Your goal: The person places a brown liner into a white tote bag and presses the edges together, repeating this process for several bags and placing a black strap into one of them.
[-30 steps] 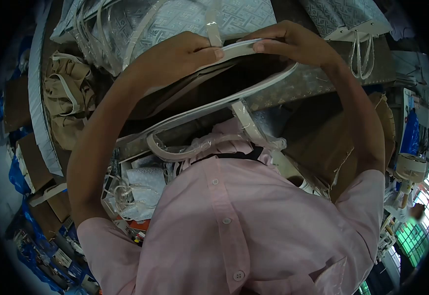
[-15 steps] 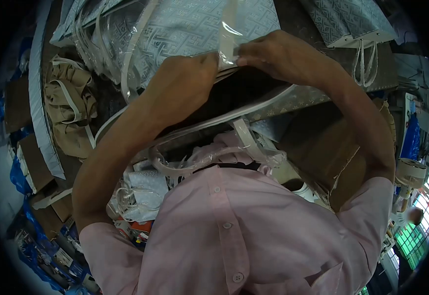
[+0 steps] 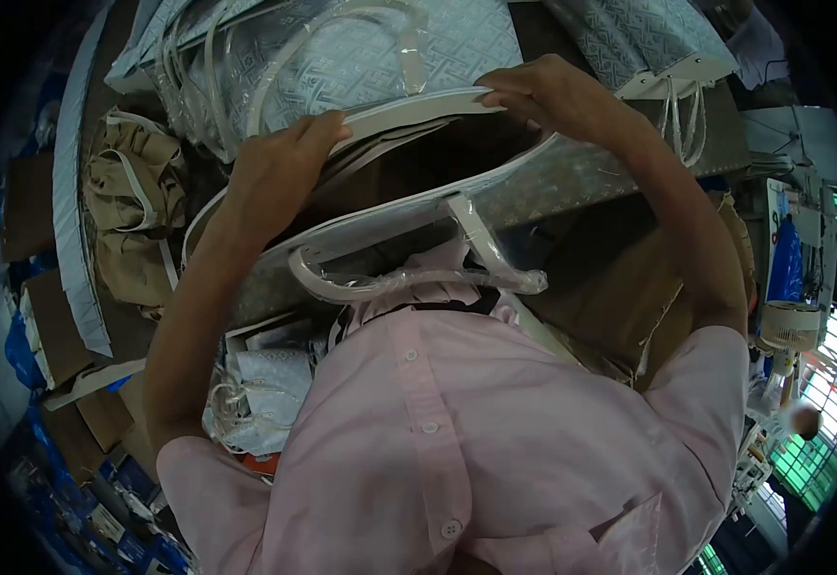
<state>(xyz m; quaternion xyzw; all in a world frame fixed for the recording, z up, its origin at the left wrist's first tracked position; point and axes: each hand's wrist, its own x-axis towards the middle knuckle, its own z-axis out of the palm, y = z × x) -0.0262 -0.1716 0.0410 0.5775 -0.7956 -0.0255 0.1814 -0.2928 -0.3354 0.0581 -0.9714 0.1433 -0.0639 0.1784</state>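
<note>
A handbag point(image 3: 418, 107) with a white rim and dark brown lining lies in front of me, its mouth open toward me. My left hand point(image 3: 279, 172) grips the far rim on the left side, thumb and fingers closed on the edge. Farther right along that same rim, my right hand point(image 3: 553, 101) pinches the edge. A plastic-wrapped near handle point(image 3: 380, 286) hangs toward my shirt. The far handle point(image 3: 411, 56) stands up beyond the rim, against silvery patterned material. The fingers inside the bag's mouth are partly hidden.
Bundled brown fabric point(image 3: 131, 201) with white trim sits at the left. Another patterned bag point(image 3: 639, 43) with hanging handles is at the upper right. Below it stands an open cardboard box point(image 3: 601, 307). A fan point(image 3: 790, 326) and a person point(image 3: 802, 422) are farther right.
My hands have moved apart from the far handle's base, the left one leftward and down, the right one slightly rightward. The handle is released, and more of the bag's mouth shows.
</note>
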